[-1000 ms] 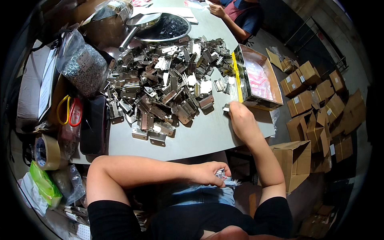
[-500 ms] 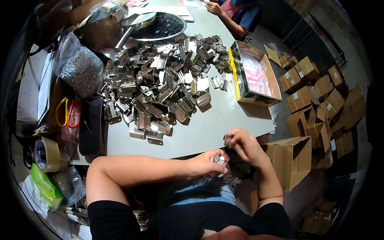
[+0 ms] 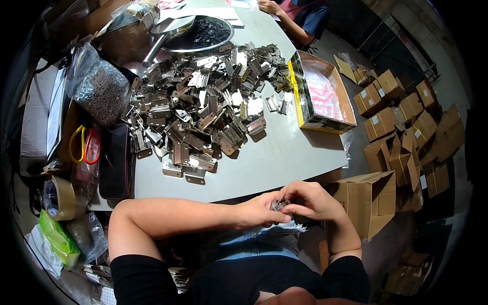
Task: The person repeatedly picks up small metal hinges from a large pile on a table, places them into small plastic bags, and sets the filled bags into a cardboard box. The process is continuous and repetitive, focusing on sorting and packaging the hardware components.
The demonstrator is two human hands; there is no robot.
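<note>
Just in front of my body, off the table's front edge, my two hands meet. My left hand (image 3: 258, 209) is closed around a small clear plastic bag (image 3: 278, 205), with something grey showing through it. My right hand (image 3: 311, 201) has its fingers curled and pressed together at the bag's opening; what they pinch is hidden behind the fingers. Beyond my hands lies a large heap of bent metal brackets (image 3: 203, 109) with holes in them, spread over the pale table (image 3: 254, 168).
A box of clear packets with red print (image 3: 321, 94) stands at the table's right. Far back is a steel bowl of dark pieces (image 3: 206, 33) with a scoop. Left are a bag of screws (image 3: 101, 89), scissors (image 3: 92, 146), a phone (image 3: 115, 162) and tape (image 3: 58, 197). Cartons (image 3: 373, 198) crowd the right floor. Another person sits opposite.
My right hand, holding a small dark piece half a second ago, has moved left and in to the bag. My left hand stays in place around the bag.
</note>
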